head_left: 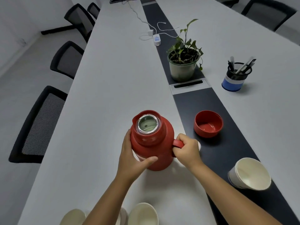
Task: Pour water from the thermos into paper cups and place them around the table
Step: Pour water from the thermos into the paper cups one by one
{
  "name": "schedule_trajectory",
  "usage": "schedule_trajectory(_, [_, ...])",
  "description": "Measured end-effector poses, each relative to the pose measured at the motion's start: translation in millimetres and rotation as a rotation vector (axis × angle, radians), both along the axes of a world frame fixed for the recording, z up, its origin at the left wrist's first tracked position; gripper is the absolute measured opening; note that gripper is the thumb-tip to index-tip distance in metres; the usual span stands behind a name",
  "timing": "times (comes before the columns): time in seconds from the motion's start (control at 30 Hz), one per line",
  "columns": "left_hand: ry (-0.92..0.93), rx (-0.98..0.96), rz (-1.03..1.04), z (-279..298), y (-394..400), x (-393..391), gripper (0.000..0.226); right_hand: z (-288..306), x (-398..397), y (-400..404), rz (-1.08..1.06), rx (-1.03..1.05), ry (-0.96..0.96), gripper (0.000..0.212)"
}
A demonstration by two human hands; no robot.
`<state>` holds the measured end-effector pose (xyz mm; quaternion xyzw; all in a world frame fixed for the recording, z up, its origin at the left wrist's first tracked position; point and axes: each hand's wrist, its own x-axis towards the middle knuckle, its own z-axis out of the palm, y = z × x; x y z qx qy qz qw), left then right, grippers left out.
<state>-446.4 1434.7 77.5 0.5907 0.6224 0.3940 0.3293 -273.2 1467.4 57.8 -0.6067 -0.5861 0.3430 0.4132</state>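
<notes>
1. Red plastic handle of the round-bodied red thermos [151, 140] is wrapped by the curled fingers of the right hand [186, 149], at 3 o'clock of the flask body.
2. The left hand [134, 157] clasps the flask's side at 9 o'clock, thumb laid across the front of the body, fingers curved round the far side.
3. The thermos stands near the middle of the long white table [113, 70], its mouth uncovered, a silvery glass-lined neck showing inside.
4. At 2 o'clock of the flask, well apart, one red plastic lid cup [208, 123] sits mouth-up on the dark strip [227, 127] running along the table's centre.
5. At 4 o'clock, a nested stack of white paper cups [250, 173] leans on that same strip; the number in it cannot be told.
6. At 6 o'clock, by the near edge, one paper cup [143, 214] shows clearly right of the left forearm, another [73, 216] left of it, and a third is partly hidden behind the arm.
7. Farther off at 1 o'clock: one potted green plant [183, 64], then one black mesh pen holder [237, 77] with pens, at 2 o'clock.
8. At 12 o'clock lie white charger cables [152, 32] and a small white adapter.
9. Four black mesh chairs [39, 125] line the table's left side; one more stands at far right.
</notes>
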Motion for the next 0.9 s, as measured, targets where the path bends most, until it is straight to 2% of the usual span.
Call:
schedule_trajectory(0.07, [0.018, -0.006, 0.018, 5, -5, 5, 0.09, 4, 6, -1, 0.091, -0.043, -0.054, 0.016])
schedule_trajectory(0.13, [0.054, -0.003, 0.084, 4, -16, 13, 0.091, 12, 17, -8, 0.206, -0.059, -0.103, 0.007])
schedule_trajectory(0.17, [0.083, 0.0, 0.145, 3, -24, 19, 0.09, 15, 26, -15, 0.239, -0.057, -0.131, 0.013])
schedule_trajectory(0.23, [0.12, 0.014, 0.255, 4, -42, 36, 0.081, 23, 48, -33, 0.227, -0.014, -0.192, 0.025])
schedule_trajectory(0.3, [0.125, 0.136, 0.262, 7, -63, 58, 0.068, 34, 76, -57, 0.152, 0.126, -0.26, 0.022])
schedule_trajectory(0.37, [0.098, 0.249, 0.164, 8, -80, 80, 0.058, 41, 110, -80, 0.051, 0.233, -0.376, 0.021])
schedule_trajectory(0.43, [0.069, 0.205, -0.017, 7, -90, 101, 0.051, 39, 149, -96, -0.001, 0.199, -0.515, 0.025])
schedule_trajectory(0.47, [0.063, 0.15, -0.113, 7, -94, 111, 0.049, 34, 166, -101, 0.002, 0.116, -0.581, 0.026])
schedule_trajectory(0.57, [0.149, -0.027, -0.345, -4, -96, 138, 0.048, 17, 197, -112, 0.159, -0.233, -0.709, 0.048])
schedule_trajectory(0.6, [0.19, -0.075, -0.387, -8, -94, 146, 0.05, 10, 201, -113, 0.207, -0.274, -0.709, 0.047])
schedule_trajectory(0.73, [0.255, -0.216, -0.437, -21, -91, 167, 0.06, 0, 205, -112, 0.24, -0.185, -0.634, 0.02])
schedule_trajectory(0.8, [0.296, -0.255, -0.464, -25, -92, 168, 0.068, 2, 203, -113, 0.224, -0.169, -0.531, 0.009])
schedule_trajectory(0.83, [0.306, -0.252, -0.466, -25, -92, 167, 0.072, 6, 201, -116, 0.209, -0.152, -0.428, 0.007])
schedule_trajectory(0.9, [0.313, -0.198, -0.457, -20, -92, 164, 0.079, 15, 194, -121, 0.193, -0.135, -0.237, 0.021])
